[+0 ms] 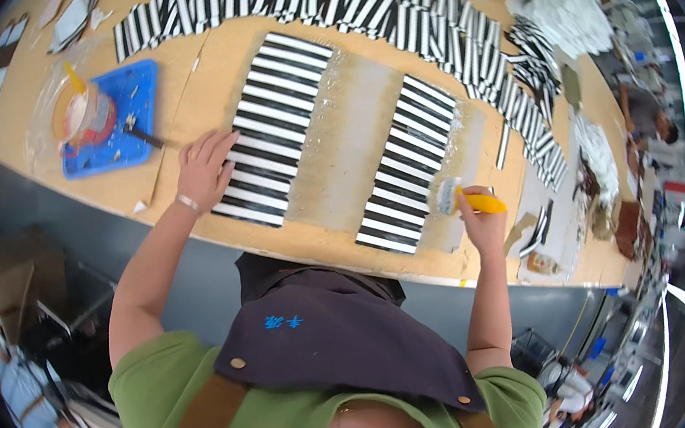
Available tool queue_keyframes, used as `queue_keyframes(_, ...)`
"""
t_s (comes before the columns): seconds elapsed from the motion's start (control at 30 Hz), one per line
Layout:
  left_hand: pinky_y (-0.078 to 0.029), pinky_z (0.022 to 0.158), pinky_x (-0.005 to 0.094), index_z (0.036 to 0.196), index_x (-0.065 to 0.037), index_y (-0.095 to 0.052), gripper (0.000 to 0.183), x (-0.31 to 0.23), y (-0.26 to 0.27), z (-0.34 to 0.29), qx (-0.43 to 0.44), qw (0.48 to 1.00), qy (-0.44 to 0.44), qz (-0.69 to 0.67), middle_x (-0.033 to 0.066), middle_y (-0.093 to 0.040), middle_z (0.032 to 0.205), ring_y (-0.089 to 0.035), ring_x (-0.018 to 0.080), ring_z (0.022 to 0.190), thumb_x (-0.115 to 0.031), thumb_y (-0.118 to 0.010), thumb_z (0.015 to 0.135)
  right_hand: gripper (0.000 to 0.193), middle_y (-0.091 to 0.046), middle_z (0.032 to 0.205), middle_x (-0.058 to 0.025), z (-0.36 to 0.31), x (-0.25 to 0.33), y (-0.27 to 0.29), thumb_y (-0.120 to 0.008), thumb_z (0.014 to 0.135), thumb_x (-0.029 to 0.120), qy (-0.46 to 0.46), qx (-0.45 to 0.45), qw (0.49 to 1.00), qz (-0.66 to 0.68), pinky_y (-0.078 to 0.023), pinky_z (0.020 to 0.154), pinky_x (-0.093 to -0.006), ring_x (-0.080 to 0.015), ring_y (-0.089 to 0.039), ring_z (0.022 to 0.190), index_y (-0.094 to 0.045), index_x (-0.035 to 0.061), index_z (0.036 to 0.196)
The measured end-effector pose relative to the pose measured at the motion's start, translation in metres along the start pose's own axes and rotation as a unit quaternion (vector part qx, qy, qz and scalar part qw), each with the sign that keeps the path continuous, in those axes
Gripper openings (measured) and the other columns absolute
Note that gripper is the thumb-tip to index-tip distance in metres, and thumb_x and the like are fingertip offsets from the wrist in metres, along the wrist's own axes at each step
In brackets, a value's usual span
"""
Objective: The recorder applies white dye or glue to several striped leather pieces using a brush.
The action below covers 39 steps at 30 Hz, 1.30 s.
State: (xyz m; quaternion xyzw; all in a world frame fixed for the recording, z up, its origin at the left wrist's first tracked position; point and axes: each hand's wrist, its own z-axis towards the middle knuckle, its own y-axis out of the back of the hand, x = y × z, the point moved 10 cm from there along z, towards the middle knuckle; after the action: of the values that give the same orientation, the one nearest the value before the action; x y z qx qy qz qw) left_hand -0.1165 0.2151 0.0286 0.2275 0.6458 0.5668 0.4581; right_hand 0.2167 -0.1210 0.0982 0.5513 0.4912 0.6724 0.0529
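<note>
Right hand (484,225) grips brush (486,203); left hand (206,172), fingers loose, touches left strips (274,130); blue tray (145,97) nearby, far strips (310,2) curving across desk (192,96).

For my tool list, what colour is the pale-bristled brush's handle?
The handle is yellow, clearest in the head view.

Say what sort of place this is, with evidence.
Probably a factory workshop: batches of black-and-white strips on a worktable, a yellow-handled brush and a tub in a blue tray.
</note>
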Motion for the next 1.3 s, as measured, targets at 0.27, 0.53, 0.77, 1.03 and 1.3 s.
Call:
queue_keyframes(0.27, -0.049, 0.08, 0.0388, 0.1, -0.014, -0.066, 0.024, -0.014, -0.005, 0.039, -0.129, 0.982, 0.14, -0.007, 0.0074, -0.062, 0.102, -0.058, 0.0291, 0.094, -0.005, -0.064, 0.077, 0.015, -0.065, 0.084, -0.0098, 0.057, 0.112, -0.068, -0.071, 0.075, 0.007, 0.248, 0.094, 0.963, 0.052, -0.051, 0.061, -0.0305, -0.0252, -0.064, 0.074, -0.066, 0.0079, 0.089)
queue_keyframes(0.53, -0.05, 0.082, 0.0365, 0.096, -0.016, -0.069, 0.022, 0.005, -0.031, 0.031, -0.059, 0.972, 0.229, 0.009, 0.0032, -0.063, 0.099, -0.059, 0.0245, 0.095, -0.011, -0.067, 0.075, 0.014, -0.061, 0.085, -0.0073, 0.032, 0.216, -0.221, -0.065, 0.078, 0.019, 0.385, 0.193, 0.901, 0.044, -0.05, 0.064, -0.0388, -0.0299, -0.062, 0.074, -0.065, 0.0174, 0.093)
queue_keyframes(0.77, -0.05, 0.083, 0.0351, 0.094, -0.017, -0.07, 0.018, 0.012, -0.032, 0.029, -0.047, 0.972, 0.231, -0.011, 0.0014, -0.062, 0.102, -0.058, 0.0221, 0.098, -0.013, -0.066, 0.077, 0.012, -0.061, 0.083, -0.0109, 0.036, 0.204, -0.224, -0.062, 0.078, 0.019, 0.33, 0.272, 0.865, -0.264, -0.05, 0.067, -0.0415, -0.0329, -0.061, 0.077, -0.065, 0.0157, 0.089)
queue_keyframes(1.03, -0.044, 0.088, 0.0369, 0.095, -0.02, -0.069, 0.019, 0.011, -0.033, 0.029, -0.033, 0.964, 0.263, -0.013, -0.0005, -0.059, 0.103, -0.055, 0.0183, 0.103, -0.016, -0.067, 0.076, 0.015, -0.063, 0.086, -0.0114, 0.025, 0.204, -0.226, -0.063, 0.078, 0.022, 0.36, 0.266, 0.879, -0.166, -0.05, 0.066, -0.0407, -0.0331, -0.062, 0.077, -0.066, 0.0169, 0.092)
queue_keyframes(1.3, -0.04, 0.088, 0.0417, 0.097, -0.017, -0.063, 0.028, 0.003, -0.009, 0.03, -0.068, 0.954, 0.287, 0.046, 0.0025, -0.06, 0.106, -0.054, 0.0223, 0.105, -0.011, -0.058, 0.07, 0.017, -0.068, 0.079, -0.0082, 0.103, 0.114, -0.085, -0.07, 0.079, 0.025, 0.197, 0.274, 0.929, -0.151, -0.05, 0.063, -0.0299, -0.0221, -0.065, 0.069, -0.068, 0.0127, 0.09)
